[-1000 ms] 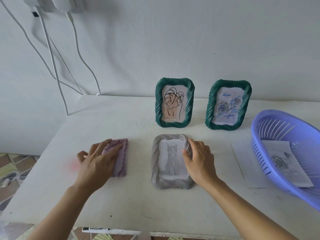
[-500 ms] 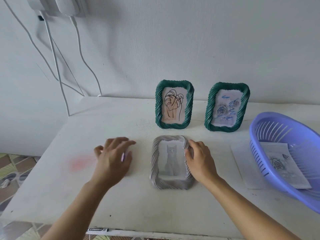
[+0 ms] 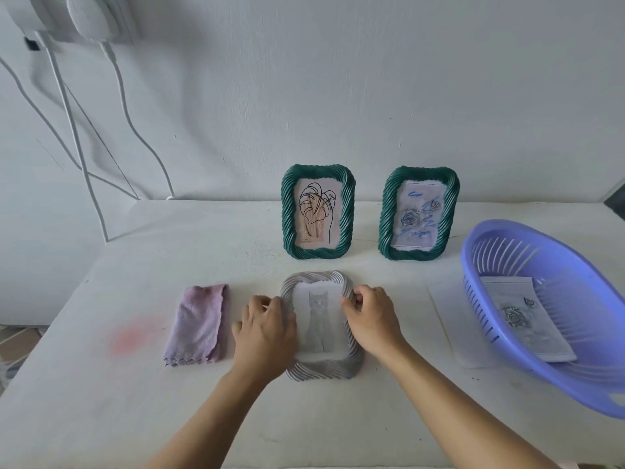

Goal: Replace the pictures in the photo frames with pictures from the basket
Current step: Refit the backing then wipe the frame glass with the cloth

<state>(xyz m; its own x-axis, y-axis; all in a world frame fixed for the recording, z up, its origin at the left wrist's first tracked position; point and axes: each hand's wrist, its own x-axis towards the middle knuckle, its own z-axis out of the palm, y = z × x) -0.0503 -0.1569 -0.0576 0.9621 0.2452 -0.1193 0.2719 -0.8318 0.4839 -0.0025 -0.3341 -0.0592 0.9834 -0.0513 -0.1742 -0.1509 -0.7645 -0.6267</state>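
A grey twisted-rim photo frame (image 3: 321, 368) lies flat on the white table with a cat picture (image 3: 318, 321) in it. My left hand (image 3: 265, 333) grips its left edge and my right hand (image 3: 370, 319) grips its right edge. Behind it stand two green frames: the left green frame (image 3: 318, 211) holds a leaf line drawing, the right green frame (image 3: 419, 213) holds a rose picture with blue scribbles. A purple basket (image 3: 541, 252) at the right holds a rose picture (image 3: 522, 319).
A folded pink cloth (image 3: 199, 324) lies left of the grey frame. A white sheet of paper (image 3: 449, 319) lies partly under the basket. White cables (image 3: 84, 164) hang down the wall at the left. A faint pink stain marks the table near the left edge.
My left hand let go of the pink cloth and moved right onto the grey frame's left edge. My right hand stayed on the right edge.
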